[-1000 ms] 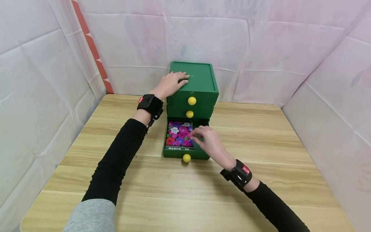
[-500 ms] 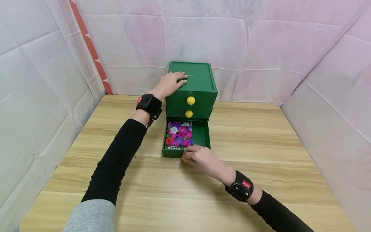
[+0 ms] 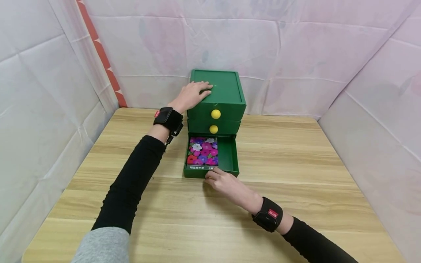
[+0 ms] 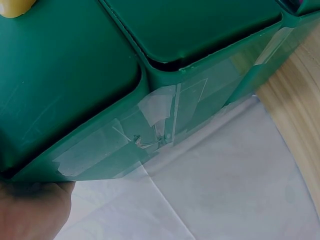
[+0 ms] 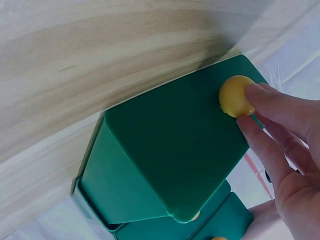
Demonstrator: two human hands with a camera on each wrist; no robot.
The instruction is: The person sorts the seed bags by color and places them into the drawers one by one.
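A green three-drawer cabinet (image 3: 227,87) stands at the back of the wooden table. My left hand (image 3: 194,93) lies flat on its top, fingers straight; the left wrist view shows the taped cabinet side (image 4: 75,75) and a bit of palm. The bottom drawer (image 3: 230,153) is pulled out and holds a flower-print packet (image 3: 203,153) on its left side. My right hand (image 3: 220,180) is at the drawer front and hides its knob in the head view. In the right wrist view, extended fingers (image 5: 275,115) touch the yellow knob (image 5: 234,96) on the drawer front (image 5: 175,150).
The two upper drawers are shut, each with a yellow knob (image 3: 215,114) (image 3: 213,129). The wooden table (image 3: 296,164) spreads to both sides and toward me. White cloth walls (image 3: 361,73) enclose it on the left, back and right.
My right hand left the inside of the drawer, came back over its front edge and settled on the knob. The packet stays in the drawer. The left hand has not moved.
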